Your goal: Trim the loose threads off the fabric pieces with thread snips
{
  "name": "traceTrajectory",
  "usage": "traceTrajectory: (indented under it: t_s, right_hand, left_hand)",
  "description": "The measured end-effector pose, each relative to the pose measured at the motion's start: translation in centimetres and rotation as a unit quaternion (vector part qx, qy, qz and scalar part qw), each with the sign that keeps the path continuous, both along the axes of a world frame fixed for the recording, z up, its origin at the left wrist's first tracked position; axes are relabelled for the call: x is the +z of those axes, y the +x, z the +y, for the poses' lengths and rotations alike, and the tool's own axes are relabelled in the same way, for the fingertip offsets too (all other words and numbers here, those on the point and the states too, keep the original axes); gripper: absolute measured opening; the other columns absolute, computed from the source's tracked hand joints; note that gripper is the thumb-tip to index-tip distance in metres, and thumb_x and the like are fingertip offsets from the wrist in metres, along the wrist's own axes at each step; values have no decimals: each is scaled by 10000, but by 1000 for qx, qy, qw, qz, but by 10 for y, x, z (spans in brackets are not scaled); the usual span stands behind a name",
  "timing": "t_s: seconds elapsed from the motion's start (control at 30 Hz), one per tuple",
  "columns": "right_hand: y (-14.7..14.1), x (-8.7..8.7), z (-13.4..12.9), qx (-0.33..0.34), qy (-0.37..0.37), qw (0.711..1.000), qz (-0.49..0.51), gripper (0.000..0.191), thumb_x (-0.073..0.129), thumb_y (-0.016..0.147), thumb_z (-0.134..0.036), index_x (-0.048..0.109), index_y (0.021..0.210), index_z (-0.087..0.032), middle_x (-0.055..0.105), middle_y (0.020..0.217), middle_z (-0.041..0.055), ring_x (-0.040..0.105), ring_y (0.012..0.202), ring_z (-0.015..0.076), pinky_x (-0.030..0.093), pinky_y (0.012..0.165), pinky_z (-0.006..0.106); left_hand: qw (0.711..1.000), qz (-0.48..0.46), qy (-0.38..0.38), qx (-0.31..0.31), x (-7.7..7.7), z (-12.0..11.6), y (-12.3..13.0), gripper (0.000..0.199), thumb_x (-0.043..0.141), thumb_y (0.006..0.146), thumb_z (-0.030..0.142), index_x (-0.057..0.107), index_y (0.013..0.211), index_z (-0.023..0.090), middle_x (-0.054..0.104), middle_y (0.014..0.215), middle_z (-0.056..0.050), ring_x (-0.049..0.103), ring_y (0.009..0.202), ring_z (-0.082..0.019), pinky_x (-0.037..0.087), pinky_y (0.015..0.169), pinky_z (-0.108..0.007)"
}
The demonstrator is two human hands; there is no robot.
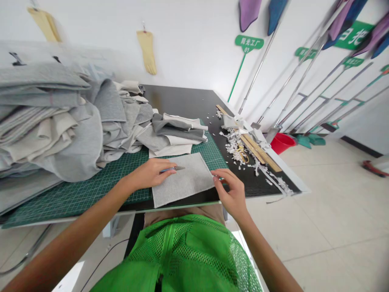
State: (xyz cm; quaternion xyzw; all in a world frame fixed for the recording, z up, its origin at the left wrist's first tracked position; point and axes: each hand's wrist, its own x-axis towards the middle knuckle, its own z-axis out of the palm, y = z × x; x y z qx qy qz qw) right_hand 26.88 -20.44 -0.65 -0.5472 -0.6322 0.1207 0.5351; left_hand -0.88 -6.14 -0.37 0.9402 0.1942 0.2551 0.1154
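Note:
A flat rectangle of grey cloth [187,184] with a stitched edge lies in front of me at the table's near side. My left hand [152,173] is closed around small blue-handled thread snips [180,168], whose pointed metal tip reaches over the cloth. At the right edge of the cloth, near its corner, my right hand [231,190] pinches with thumb and forefinger. Whether a loose thread is also between those fingertips is too small to tell. Beneath the cloth are a green cutting mat [138,195] and part of the black tabletop.
Tall piles of grey cloth [88,134] fill the left side, with more folded pieces [179,129] behind my work. On the right lie white scraps [234,146] and a wooden strip [261,154]. Mops lean on the wall above a red bucket [281,142].

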Motion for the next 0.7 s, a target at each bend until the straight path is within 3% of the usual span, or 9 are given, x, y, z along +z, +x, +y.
traceTrajectory:
  t_s: [0.13, 0.33, 0.43, 0.57, 0.7]
  right_hand:
    - [-6, 16, 21, 43, 9, 999, -7, 192, 601, 953, -161, 764, 1037, -219, 735, 1013, 69, 700, 856, 164, 552, 661, 274]
    - [-6, 36, 63, 110, 13, 994, -21, 198, 604, 947, -141, 762, 1027, -231, 741, 1010, 57, 701, 888, 170, 559, 688, 281]
    - [-1, 42, 85, 135, -2, 990, -42, 197, 601, 948, -133, 759, 1031, -218, 741, 1006, 56, 697, 869, 166, 555, 707, 289]
    - [4, 39, 111, 191, -16, 979, -74, 207, 588, 952, -119, 746, 1061, -197, 737, 1007, 68, 691, 867, 165, 544, 686, 282]
    - [5, 24, 129, 224, -34, 972, -67, 210, 576, 955, -101, 744, 1043, -189, 739, 985, 68, 687, 863, 165, 544, 702, 288]
  left_hand:
    - [999, 30, 6, -24, 10, 4, 5, 327, 551, 1042, 388, 705, 1238, 175, 777, 1061, -92, 747, 903, -210, 582, 815, -306]
    - [994, 82, 20, -67, 22, 9, 7, 309, 469, 1085, 330, 714, 1158, 156, 766, 939, -72, 736, 797, -198, 553, 700, -284]
    - [994, 82, 25, -68, 27, 14, 9, 335, 450, 1092, 352, 668, 1251, 153, 753, 963, -73, 725, 788, -194, 545, 680, -287]
    - [994, 89, 25, -66, 23, 26, 11, 349, 443, 1093, 362, 640, 1278, 142, 745, 1010, -82, 722, 793, -191, 547, 670, -289]
    - [992, 104, 19, -69, 11, 30, 9, 324, 410, 1101, 313, 674, 1169, 138, 722, 888, -55, 694, 693, -172, 515, 591, -273]
